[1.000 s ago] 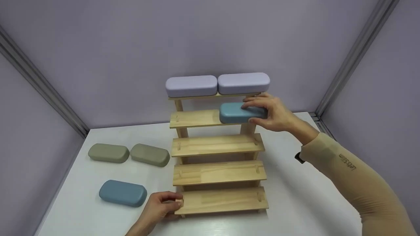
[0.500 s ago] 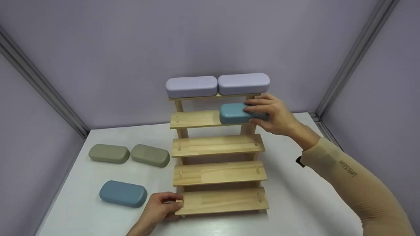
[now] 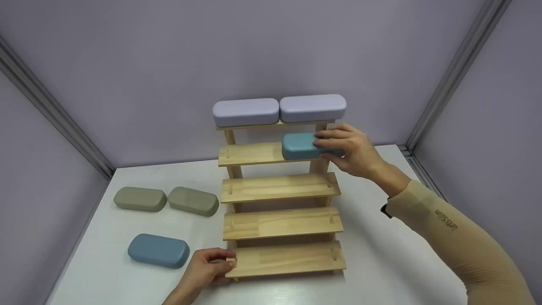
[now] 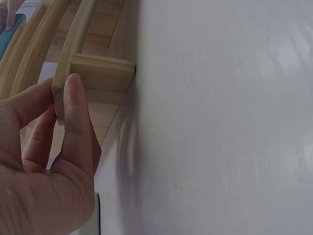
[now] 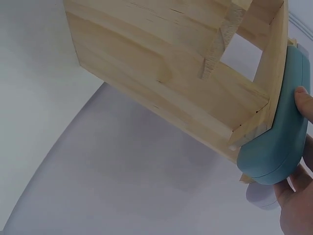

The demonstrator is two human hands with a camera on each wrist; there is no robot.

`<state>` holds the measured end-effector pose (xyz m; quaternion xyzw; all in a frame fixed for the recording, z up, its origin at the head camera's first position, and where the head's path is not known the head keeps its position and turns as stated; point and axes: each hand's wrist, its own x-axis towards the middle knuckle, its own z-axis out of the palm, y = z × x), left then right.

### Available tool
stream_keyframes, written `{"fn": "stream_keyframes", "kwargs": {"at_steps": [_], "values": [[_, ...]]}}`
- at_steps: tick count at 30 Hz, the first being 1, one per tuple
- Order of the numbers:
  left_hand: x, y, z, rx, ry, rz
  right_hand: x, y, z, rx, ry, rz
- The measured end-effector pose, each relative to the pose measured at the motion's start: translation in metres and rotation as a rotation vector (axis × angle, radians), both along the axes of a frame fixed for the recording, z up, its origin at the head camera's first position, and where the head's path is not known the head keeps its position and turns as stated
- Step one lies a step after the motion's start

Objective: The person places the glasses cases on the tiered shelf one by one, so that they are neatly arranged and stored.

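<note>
A stepped wooden display rack point(image 3: 281, 186) stands on the white table. Its second shelf from the top bears a teal glasses case point(image 3: 296, 146) at the right end. My right hand point(image 3: 355, 152) holds that case by its right end, fingers over the top and thumb along the front. In the right wrist view the teal case point(image 5: 281, 132) lies along the shelf edge, its end reaching past the rack's side. Down at the lowest shelf point(image 3: 288, 259), my left hand point(image 3: 203, 269) pinches the left end. The left wrist view shows thumb and fingers point(image 4: 76, 112) gripping the board's corner.
Two lilac glasses cases point(image 3: 246, 112) sit side by side on the top shelf. Left of the rack, two olive-green cases point(image 3: 140, 199) and a blue case point(image 3: 159, 250) lie on the table point(image 3: 101, 271). Pale walls point(image 3: 169, 63) close in the back and sides.
The back of my right hand has sunk slightly and its fingers have shifted a little on the teal glasses case. Case and left hand keep their places on the rack.
</note>
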<state>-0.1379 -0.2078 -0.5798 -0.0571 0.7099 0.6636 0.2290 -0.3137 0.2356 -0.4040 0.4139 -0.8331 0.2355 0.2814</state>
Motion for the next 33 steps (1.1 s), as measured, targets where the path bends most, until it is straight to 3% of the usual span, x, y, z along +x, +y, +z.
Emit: {"fn": "stream_keyframes", "kwargs": {"at_steps": [22,28,33], "values": [[0.000,0.001,-0.001,-0.059,0.039,-0.006,0.006,0.000,-0.001,0.007,0.008,-0.021],[0.000,-0.001,0.002,-0.059,0.082,-0.027,0.015,0.005,-0.004,-0.051,0.056,-0.023],[0.001,-0.010,0.008,-0.103,0.112,-0.058,0.028,0.016,-0.010,-0.128,0.047,-0.026]]}}
